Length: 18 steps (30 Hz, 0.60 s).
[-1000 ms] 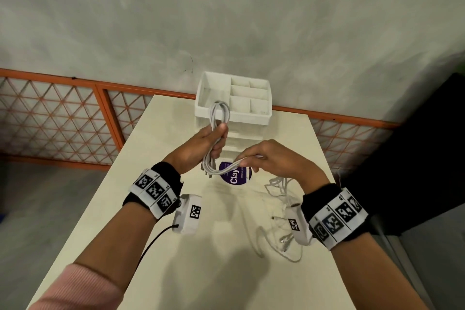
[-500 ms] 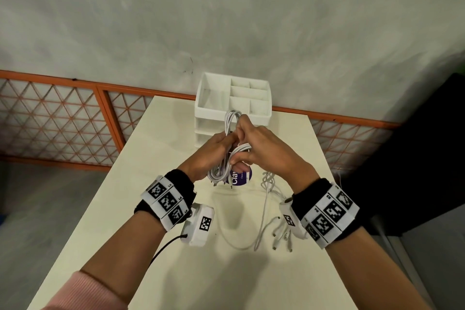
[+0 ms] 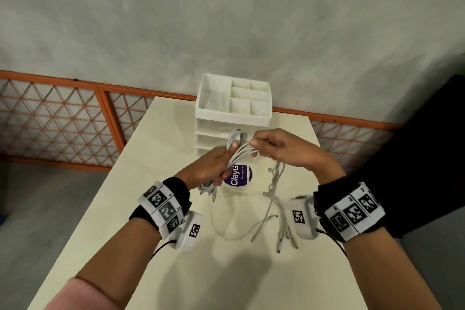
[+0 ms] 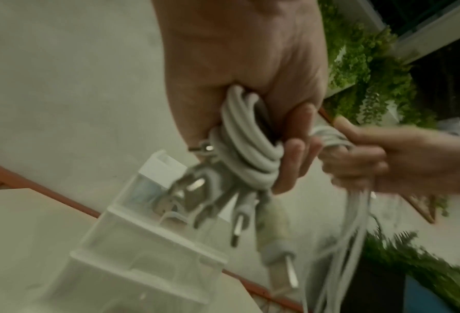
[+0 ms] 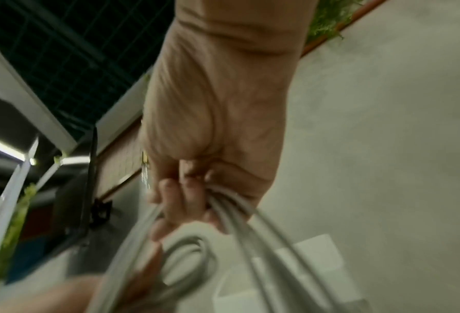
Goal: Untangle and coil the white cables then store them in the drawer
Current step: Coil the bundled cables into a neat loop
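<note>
White cables, mid-coil above the table's far end
Left hand grips the coil to keep its loops; right hand pinches loose strands, guiding another wrap.

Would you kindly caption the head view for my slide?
Left hand holds coiled cables; right hand pulls strands before the drawer unit.

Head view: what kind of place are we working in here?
Probably a makeshift data-recording spot rather than a home or office: a plain cream table against a bare concrete wall, an orange lattice railing behind it, and hanging greenery in the left wrist view.
</note>
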Each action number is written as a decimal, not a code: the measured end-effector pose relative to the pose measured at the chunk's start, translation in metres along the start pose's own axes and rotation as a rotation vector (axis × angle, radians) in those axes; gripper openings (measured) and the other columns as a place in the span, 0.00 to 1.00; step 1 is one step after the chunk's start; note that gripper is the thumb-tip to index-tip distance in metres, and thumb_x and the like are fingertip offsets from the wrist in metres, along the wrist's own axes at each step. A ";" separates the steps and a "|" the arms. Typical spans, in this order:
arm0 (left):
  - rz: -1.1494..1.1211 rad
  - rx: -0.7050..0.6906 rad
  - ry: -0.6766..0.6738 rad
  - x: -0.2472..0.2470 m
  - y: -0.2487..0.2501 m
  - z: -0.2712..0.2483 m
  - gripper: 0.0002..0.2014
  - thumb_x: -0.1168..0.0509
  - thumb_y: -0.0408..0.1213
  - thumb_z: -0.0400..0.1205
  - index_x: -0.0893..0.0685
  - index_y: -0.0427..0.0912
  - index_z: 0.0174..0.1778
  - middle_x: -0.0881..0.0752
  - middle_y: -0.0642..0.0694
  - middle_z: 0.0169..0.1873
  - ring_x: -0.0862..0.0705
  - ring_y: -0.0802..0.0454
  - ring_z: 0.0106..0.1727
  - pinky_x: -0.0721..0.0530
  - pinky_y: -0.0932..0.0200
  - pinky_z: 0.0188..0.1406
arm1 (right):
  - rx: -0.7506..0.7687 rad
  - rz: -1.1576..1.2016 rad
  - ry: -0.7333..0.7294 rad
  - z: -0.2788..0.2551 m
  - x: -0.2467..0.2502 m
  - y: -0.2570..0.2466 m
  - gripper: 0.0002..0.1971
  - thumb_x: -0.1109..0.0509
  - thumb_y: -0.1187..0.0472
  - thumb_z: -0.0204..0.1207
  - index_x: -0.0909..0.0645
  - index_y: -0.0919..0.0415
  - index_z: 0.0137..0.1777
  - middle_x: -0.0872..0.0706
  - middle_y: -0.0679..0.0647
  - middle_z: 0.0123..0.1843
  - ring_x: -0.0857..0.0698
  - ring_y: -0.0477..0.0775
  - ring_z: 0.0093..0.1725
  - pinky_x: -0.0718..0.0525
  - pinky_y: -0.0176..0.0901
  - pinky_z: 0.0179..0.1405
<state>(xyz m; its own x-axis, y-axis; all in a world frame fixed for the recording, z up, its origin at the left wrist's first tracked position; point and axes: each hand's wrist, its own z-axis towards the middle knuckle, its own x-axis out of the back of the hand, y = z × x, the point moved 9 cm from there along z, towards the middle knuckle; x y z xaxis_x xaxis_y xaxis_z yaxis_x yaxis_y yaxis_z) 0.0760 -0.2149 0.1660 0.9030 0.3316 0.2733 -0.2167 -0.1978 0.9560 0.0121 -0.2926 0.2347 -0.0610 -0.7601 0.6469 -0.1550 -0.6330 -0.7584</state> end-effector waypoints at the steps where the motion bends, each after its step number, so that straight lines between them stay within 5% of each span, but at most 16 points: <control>1: 0.003 0.004 -0.013 -0.006 0.000 -0.001 0.30 0.58 0.63 0.83 0.25 0.48 0.27 0.30 0.49 0.19 0.35 0.53 0.17 0.32 0.61 0.22 | 0.020 -0.010 0.035 0.002 0.004 -0.006 0.16 0.39 0.56 0.83 0.25 0.50 0.32 0.23 0.36 0.22 0.28 0.37 0.25 0.29 0.39 0.36; 5: -0.136 0.027 -0.098 -0.029 0.009 -0.008 0.36 0.68 0.68 0.80 0.30 0.40 0.33 0.35 0.45 0.20 0.41 0.55 0.18 0.34 0.64 0.19 | -0.025 0.115 0.226 0.008 0.023 -0.007 0.08 0.29 0.64 0.76 0.26 0.58 0.40 0.23 0.43 0.18 0.28 0.40 0.21 0.29 0.32 0.27; 8: -0.063 0.010 -0.106 -0.037 0.013 -0.009 0.28 0.50 0.63 0.83 0.34 0.44 0.26 0.37 0.50 0.17 0.42 0.53 0.19 0.38 0.62 0.22 | -0.057 0.100 0.283 0.013 0.024 -0.005 0.10 0.28 0.66 0.69 0.28 0.56 0.39 0.21 0.49 0.24 0.26 0.43 0.20 0.27 0.39 0.29; 10: -0.020 0.033 -0.084 -0.038 0.008 -0.007 0.26 0.44 0.54 0.85 0.35 0.49 0.20 0.37 0.53 0.15 0.42 0.53 0.18 0.39 0.60 0.22 | -0.082 -0.024 0.294 0.016 0.023 -0.006 0.10 0.27 0.62 0.68 0.28 0.55 0.40 0.20 0.52 0.29 0.19 0.46 0.26 0.25 0.42 0.32; 13: -0.079 0.025 -0.067 -0.038 0.006 -0.007 0.23 0.48 0.47 0.87 0.34 0.48 0.23 0.37 0.54 0.16 0.42 0.54 0.19 0.42 0.61 0.21 | -0.119 -0.357 0.391 0.015 0.031 -0.009 0.10 0.30 0.51 0.71 0.26 0.55 0.41 0.15 0.53 0.37 0.15 0.56 0.45 0.24 0.46 0.42; 15: -0.120 0.016 -0.038 -0.031 0.008 -0.007 0.22 0.48 0.46 0.87 0.34 0.46 0.25 0.38 0.53 0.17 0.43 0.54 0.19 0.43 0.63 0.20 | -0.151 -0.454 0.423 0.014 0.036 -0.004 0.17 0.37 0.38 0.75 0.25 0.53 0.40 0.15 0.49 0.35 0.16 0.52 0.41 0.25 0.47 0.42; 18: -0.141 -0.022 0.006 -0.014 0.010 -0.011 0.23 0.48 0.47 0.88 0.34 0.46 0.25 0.39 0.50 0.19 0.43 0.54 0.19 0.40 0.64 0.17 | -0.129 -0.008 0.277 0.011 0.033 0.023 0.25 0.45 0.32 0.77 0.24 0.53 0.39 0.24 0.45 0.28 0.25 0.45 0.29 0.27 0.44 0.38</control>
<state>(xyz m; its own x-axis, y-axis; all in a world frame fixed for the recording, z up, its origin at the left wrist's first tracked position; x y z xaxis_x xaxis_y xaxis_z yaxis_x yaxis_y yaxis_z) 0.0567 -0.2114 0.1733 0.9230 0.3599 0.1364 -0.0959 -0.1282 0.9871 0.0174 -0.3333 0.2377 -0.3226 -0.6750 0.6636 -0.2796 -0.6018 -0.7481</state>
